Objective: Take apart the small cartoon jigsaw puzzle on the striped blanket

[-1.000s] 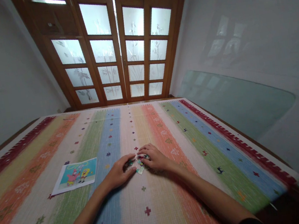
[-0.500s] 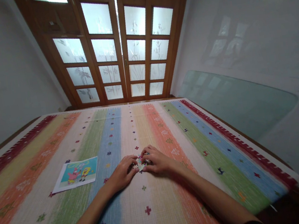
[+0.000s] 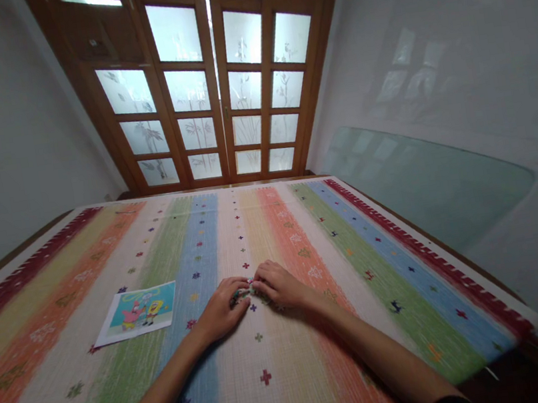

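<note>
Small multicoloured pieces (image 3: 250, 286), which look like jigsaw puzzle pieces, lie in a little cluster at the middle of the striped tablecloth (image 3: 292, 353). From the left, my left hand (image 3: 223, 309) curls its fingers and thumb around part of the cluster. My right hand (image 3: 281, 286) covers the other side, fingers bent down onto the pieces. The fingertips of both hands nearly meet there, and much of the cluster is hidden beneath them. Left of my left hand lies a printed cartoon picture (image 3: 139, 313) with a pink starfish and a yellow sponge figure, flat on the cloth.
Beyond the table's far edge stand wooden doors (image 3: 217, 81) with frosted panes. A pale glass sheet (image 3: 428, 184) leans on the right wall. White walls flank the table on both sides.
The fingers of my right hand have lowered and closed further over the pieces. My left hand has shifted only slightly. Less of the cluster shows between the hands.
</note>
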`<state>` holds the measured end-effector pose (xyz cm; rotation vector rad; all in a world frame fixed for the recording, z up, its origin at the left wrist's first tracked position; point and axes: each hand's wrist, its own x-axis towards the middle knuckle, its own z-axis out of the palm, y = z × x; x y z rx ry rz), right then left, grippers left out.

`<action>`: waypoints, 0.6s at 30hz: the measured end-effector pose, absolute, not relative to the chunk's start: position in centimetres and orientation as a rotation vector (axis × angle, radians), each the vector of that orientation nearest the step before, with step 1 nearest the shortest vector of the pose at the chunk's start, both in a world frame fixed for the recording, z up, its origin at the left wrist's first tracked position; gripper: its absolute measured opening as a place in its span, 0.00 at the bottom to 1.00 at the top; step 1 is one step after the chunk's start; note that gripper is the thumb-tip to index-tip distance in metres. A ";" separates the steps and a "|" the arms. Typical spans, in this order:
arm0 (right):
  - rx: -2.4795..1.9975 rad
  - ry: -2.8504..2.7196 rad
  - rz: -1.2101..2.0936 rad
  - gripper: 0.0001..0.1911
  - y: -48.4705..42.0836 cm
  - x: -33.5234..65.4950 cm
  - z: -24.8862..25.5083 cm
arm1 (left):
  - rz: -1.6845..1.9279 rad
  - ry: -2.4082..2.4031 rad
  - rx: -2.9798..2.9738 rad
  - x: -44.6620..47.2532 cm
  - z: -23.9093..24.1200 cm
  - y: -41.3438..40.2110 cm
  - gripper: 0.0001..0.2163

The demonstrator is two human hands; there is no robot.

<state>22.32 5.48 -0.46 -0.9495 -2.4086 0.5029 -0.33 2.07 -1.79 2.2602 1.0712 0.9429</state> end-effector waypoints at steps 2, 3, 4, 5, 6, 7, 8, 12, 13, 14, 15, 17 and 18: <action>-0.963 -2.376 0.546 0.08 5.3 22.3 -0.3 | 0.974 1.112 2.251 -0.2 -1.9 2.1 0.14; -0.967 -2.361 0.569 0.07 5.2 22.3 -0.2 | 0.988 1.131 2.249 0.0 -1.9 2.1 0.16; -0.969 -2.349 0.589 0.06 5.1 22.3 -0.1 | 0.998 1.146 2.251 0.1 -1.9 2.2 0.16; -0.969 -2.340 0.606 0.06 5.1 22.3 -0.1 | 1.003 1.155 2.256 0.2 -1.9 2.3 0.15; -0.967 -2.334 0.619 0.06 5.0 22.2 0.0 | 1.002 1.160 2.264 0.3 -1.9 2.4 0.13; -0.964 -2.331 0.629 0.07 5.0 22.1 0.0 | 0.996 1.164 2.275 0.3 -1.9 2.5 0.12; -0.958 -2.332 0.635 0.08 5.0 22.1 0.1 | 0.987 1.172 2.285 0.3 -2.0 2.7 0.11; -0.939 -2.348 0.615 0.09 5.4 22.9 0.4 | 0.936 1.262 2.313 -0.5 -2.8 2.9 0.18; -0.943 -2.351 0.602 0.09 5.6 23.5 0.4 | 0.915 1.288 2.318 -0.8 -3.1 2.9 0.21; -0.950 -2.352 0.591 0.09 5.7 24.1 0.4 | 0.888 1.309 2.322 -1.2 -3.4 2.9 0.25; -0.958 -2.356 0.587 0.12 5.8 24.7 0.2 | 0.860 1.324 2.325 -1.5 -3.7 2.8 0.29; -0.973 -2.392 0.613 0.25 5.7 26.0 -0.2 | 0.806 1.331 2.332 -1.9 -4.3 2.7 0.33; -0.986 -2.440 0.660 0.34 5.6 26.5 -0.5 | 0.786 1.325 2.333 -2.0 -4.5 2.6 0.33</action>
